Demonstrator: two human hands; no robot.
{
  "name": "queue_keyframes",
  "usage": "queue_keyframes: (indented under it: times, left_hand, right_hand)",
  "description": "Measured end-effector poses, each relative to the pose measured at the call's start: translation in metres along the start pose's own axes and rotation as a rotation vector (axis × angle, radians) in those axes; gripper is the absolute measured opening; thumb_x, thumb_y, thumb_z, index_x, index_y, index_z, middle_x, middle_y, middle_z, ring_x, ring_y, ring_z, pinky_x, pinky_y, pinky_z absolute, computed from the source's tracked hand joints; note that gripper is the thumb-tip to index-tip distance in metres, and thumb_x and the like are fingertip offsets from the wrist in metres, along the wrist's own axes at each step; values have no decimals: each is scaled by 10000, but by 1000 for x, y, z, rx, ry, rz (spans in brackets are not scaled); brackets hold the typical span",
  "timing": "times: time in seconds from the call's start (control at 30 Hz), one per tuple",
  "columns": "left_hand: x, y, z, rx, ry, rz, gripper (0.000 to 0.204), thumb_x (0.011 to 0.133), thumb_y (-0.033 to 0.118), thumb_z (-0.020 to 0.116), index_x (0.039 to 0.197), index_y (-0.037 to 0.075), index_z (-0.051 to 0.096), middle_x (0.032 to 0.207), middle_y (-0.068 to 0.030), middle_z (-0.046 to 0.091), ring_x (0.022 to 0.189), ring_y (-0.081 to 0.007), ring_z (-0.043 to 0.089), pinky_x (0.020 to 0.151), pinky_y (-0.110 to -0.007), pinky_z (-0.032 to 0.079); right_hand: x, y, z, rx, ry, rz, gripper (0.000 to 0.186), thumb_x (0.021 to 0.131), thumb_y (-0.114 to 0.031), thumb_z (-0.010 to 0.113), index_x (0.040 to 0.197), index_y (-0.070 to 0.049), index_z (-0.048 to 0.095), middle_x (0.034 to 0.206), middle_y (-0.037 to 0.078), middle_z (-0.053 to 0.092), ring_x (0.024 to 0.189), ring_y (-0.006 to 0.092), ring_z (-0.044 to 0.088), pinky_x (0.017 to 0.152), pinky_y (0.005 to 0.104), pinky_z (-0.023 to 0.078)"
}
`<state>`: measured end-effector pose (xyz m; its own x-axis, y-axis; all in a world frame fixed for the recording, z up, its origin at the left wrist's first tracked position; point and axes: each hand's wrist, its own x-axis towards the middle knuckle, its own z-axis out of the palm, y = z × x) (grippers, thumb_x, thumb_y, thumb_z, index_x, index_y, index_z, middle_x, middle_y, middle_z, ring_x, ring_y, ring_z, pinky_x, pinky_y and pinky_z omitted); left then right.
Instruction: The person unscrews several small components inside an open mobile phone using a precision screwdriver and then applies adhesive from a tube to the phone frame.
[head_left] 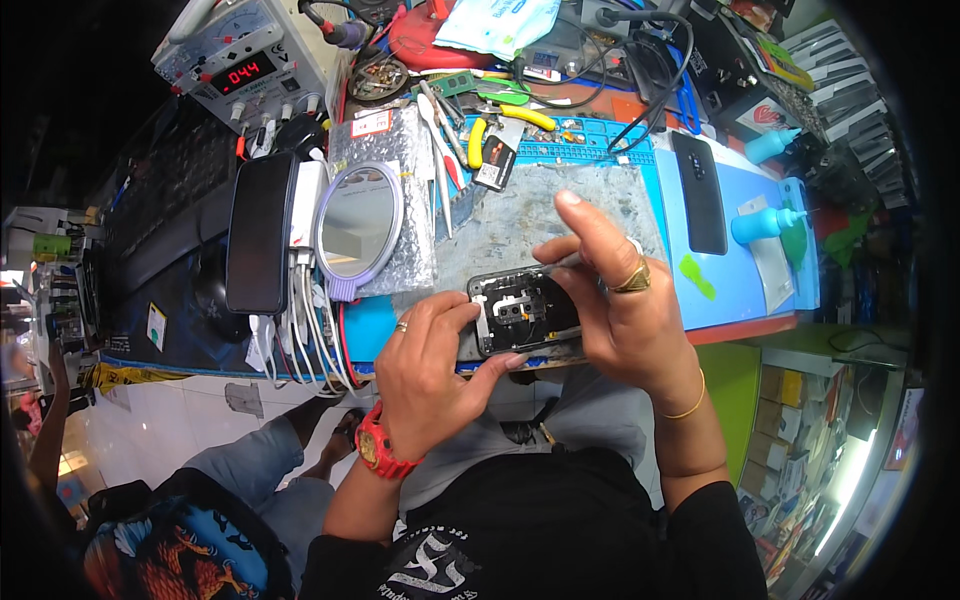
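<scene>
On my feed the left hand (428, 362) holds the opened phone (515, 310); the right hand (615, 310) overlaps its right end, with a grip I cannot make out.

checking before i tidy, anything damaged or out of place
The grey mat is blotched with dark stains, a ragged green scrap lies stray on the pale blue surface, and the phone at the left hand is opened up.

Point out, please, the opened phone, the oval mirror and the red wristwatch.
Opened phone (516, 311), head view: its exposed inside.
Oval mirror (360, 221), head view: its glass.
Red wristwatch (369, 446), head view: its dial.
</scene>
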<state>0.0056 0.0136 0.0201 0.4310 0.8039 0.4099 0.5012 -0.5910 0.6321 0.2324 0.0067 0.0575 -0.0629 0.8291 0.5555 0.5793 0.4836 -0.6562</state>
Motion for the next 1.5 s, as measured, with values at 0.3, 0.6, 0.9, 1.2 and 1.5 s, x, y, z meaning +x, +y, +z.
queue_keyframes:
  times: [0.3, 0.6, 0.9, 1.2, 1.5]
  left_hand:
    - [-1, -1, 0, 4, 2, 7, 612, 683, 288, 1006, 1137, 12, 703, 1151, -174, 728, 997, -384, 731, 833, -448, 584]
    - [-1, -2, 0, 13, 2, 14, 604, 694, 303, 1000, 1133, 13, 702, 1144, -172, 727, 996, -379, 732, 827, -443, 582]
    - [0, -1, -1, 11, -2, 18, 605, 686, 291, 1003, 1129, 12, 700, 1150, -174, 727, 1001, -375, 732, 835, -441, 582]
    - [-1, -2, -1, 11, -8, 21, 615, 676, 290, 1009, 1129, 14, 698, 1157, -173, 727, 1000, -368, 733, 833, -439, 582]
    - [-2, -2, 0, 8, -2, 13, 620, 674, 294, 1010, 1133, 14, 701, 1161, -175, 728, 1009, -369, 734, 839, -438, 582]
  right_hand:
    - [-2, 1, -2, -65, -21, -1, 679, 893, 67, 782, 1526, -62, 574, 1040, 207, 770, 857, 351, 778, 734, 434, 612]
    - [-1, 3, -2, -50, -35, 59, 725, 880, 64, 807, 1543, -77, 548, 979, 170, 762, 826, 317, 782, 722, 398, 619]
    - [-4, 13, 0, 5, 107, 89, 800, 924, 135, 764, 1615, -24, 393, 1052, 133, 748, 939, 160, 766, 803, 290, 637]
    - [3, 21, 14, 48, 123, 128, 798, 939, 119, 755, 1629, -35, 385, 1044, 141, 763, 925, 155, 763, 814, 285, 636]
    - [-2, 20, 12, 138, 206, 163, 748, 935, 89, 775, 1594, 3, 433, 1083, 147, 745, 885, 176, 781, 752, 310, 644]
